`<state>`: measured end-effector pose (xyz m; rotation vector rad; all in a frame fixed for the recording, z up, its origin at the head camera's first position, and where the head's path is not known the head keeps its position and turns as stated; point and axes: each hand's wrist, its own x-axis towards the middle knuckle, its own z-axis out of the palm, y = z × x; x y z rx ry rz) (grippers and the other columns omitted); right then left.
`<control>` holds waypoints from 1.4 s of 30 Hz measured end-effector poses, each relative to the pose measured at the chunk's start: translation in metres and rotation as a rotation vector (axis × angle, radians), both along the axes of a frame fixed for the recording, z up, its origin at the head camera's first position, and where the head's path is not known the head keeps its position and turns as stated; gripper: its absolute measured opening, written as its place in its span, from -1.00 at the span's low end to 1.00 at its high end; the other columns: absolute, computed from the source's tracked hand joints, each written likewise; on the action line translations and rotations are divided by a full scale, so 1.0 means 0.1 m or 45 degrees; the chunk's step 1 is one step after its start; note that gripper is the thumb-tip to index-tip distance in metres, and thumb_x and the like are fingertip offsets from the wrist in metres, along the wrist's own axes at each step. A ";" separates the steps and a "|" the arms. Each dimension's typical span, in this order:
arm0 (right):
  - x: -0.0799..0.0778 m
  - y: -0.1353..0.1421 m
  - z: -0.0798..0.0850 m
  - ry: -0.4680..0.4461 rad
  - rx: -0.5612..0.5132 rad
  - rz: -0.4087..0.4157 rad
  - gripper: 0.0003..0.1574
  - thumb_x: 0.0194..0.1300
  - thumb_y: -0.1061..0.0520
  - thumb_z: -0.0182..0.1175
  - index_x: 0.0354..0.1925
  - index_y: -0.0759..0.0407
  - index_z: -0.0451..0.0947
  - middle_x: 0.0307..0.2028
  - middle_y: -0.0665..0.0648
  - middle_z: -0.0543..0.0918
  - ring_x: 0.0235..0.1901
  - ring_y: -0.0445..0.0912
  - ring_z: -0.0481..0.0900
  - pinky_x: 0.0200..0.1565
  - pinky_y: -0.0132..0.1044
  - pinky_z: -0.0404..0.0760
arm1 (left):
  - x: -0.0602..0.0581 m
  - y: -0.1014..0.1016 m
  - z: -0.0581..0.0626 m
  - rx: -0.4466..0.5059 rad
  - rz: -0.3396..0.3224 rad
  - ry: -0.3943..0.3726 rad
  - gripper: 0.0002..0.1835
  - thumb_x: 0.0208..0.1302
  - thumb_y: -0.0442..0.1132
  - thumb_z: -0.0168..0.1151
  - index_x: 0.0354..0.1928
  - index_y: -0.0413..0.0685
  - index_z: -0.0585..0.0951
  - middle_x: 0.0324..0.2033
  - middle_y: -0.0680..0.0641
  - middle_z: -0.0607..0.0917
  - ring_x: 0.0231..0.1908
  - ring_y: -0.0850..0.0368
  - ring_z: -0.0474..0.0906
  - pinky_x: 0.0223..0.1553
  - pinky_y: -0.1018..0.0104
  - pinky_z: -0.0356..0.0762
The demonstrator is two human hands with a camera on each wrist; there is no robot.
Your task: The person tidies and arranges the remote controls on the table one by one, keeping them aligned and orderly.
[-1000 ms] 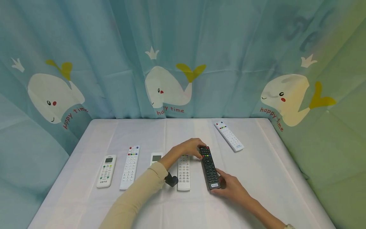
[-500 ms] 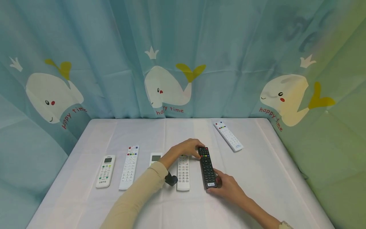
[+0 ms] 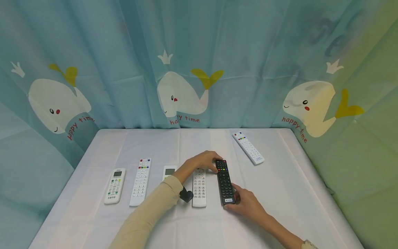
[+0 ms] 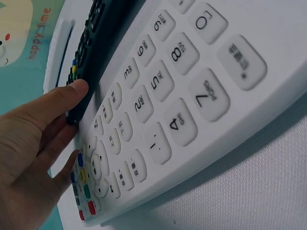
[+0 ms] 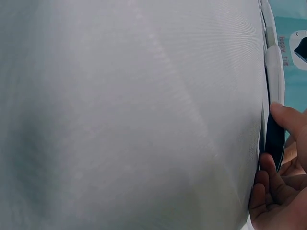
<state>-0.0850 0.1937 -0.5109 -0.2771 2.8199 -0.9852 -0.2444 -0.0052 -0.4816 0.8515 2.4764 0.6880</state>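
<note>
A black remote control (image 3: 225, 183) lies lengthwise between my two hands in the head view. My left hand (image 3: 206, 160) pinches its far end, with the thumb on the near-left side. At its near end, my right hand (image 3: 246, 202) holds the right and bottom edges between thumb and fingers. The left wrist view shows the left thumb against the side of the black remote (image 4: 103, 45), beyond a white remote (image 4: 153, 103). In the right wrist view the thumb and fingers pinch the dark end (image 5: 275, 140). Whether it touches the cloth cannot be told.
Left of the black remote, white remotes stand in a row: one (image 3: 199, 190) under my left wrist, one (image 3: 169, 171) partly hidden by the forearm, then two more (image 3: 140, 183). Another white remote (image 3: 248, 148) lies slanted at the back right. A curtain (image 3: 248, 45) surrounds the white-covered table (image 3: 280, 180).
The black remote has shifted slightly left at its near end, with my right hand following it. Over the last half second both hands have stayed almost still.
</note>
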 end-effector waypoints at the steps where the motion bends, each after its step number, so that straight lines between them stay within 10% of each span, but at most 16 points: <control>1: 0.00 0.00 0.00 -0.002 -0.001 -0.001 0.13 -0.15 -0.01 0.64 0.30 0.45 0.39 -0.48 -0.10 0.52 -0.47 -0.21 0.41 -0.37 -0.32 0.47 | 0.00 0.00 0.00 -0.003 0.001 -0.002 -0.34 0.14 -0.20 0.52 0.32 -0.02 0.54 0.23 0.00 0.57 0.28 0.07 0.40 0.33 0.21 0.26; 42: 0.04 0.15 0.05 -0.025 -0.049 0.104 0.12 -0.08 -0.03 0.61 0.29 0.51 0.37 -0.47 -0.11 0.46 -0.46 -0.24 0.38 -0.39 -0.35 0.43 | 0.04 0.07 0.01 -0.035 0.010 0.003 -0.33 0.14 -0.18 0.52 0.32 0.01 0.54 0.22 0.00 0.57 0.20 0.09 0.48 0.27 0.26 0.35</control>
